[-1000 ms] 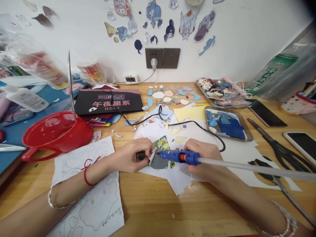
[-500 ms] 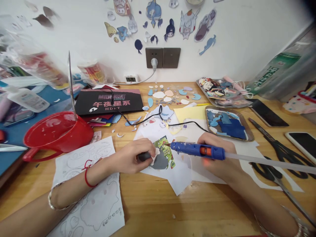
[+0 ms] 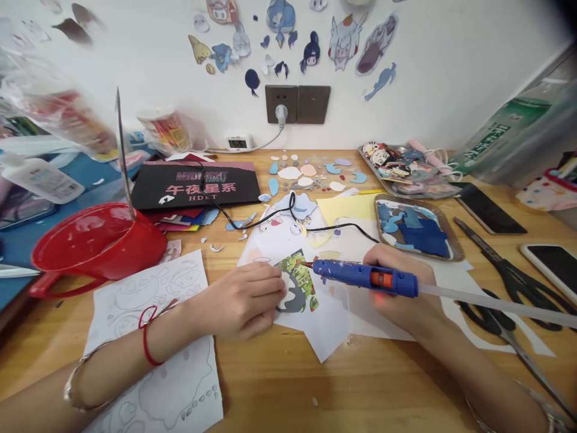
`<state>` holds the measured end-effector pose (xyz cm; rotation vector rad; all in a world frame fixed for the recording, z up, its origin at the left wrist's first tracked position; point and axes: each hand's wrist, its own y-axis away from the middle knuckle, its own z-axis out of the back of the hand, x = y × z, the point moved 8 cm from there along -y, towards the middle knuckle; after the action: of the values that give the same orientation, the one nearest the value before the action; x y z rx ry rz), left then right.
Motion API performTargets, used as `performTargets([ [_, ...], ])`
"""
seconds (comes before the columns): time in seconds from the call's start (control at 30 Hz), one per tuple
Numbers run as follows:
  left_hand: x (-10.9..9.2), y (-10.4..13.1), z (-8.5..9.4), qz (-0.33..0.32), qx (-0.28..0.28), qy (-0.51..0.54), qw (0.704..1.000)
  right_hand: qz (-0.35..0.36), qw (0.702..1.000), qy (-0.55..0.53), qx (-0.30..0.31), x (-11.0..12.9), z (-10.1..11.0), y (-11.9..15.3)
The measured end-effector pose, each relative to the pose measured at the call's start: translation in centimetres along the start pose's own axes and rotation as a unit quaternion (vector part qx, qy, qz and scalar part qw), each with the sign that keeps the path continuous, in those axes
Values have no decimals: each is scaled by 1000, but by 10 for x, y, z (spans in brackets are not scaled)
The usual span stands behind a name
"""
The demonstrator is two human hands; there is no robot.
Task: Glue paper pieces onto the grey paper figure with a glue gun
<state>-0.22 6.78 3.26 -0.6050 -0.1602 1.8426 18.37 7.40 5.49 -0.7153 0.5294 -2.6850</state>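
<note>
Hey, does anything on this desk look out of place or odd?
Yes, mildly. A thin, pointed metal piece stands point-up in the red cup, its tip exposed. The black cord bends loosely across the papers toward the right hand, which holds the glue gun, and pale scraps litter the wood by the black box.

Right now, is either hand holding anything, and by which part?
Right hand: glue gun, at its rear half; exact grip hidden. Left hand: at the edge of the grey cutout; can't tell if it grips.
</note>
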Motion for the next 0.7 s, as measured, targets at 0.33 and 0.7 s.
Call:
performTargets([
  [0.33, -3, 0, 3, -28, 5, -54, 998, -70, 987, -140, 33, -12, 1, -6],
  [0.7, 11, -6, 11, 34, -18, 82, 996, -280, 895, -328, 120, -29, -18, 7],
])
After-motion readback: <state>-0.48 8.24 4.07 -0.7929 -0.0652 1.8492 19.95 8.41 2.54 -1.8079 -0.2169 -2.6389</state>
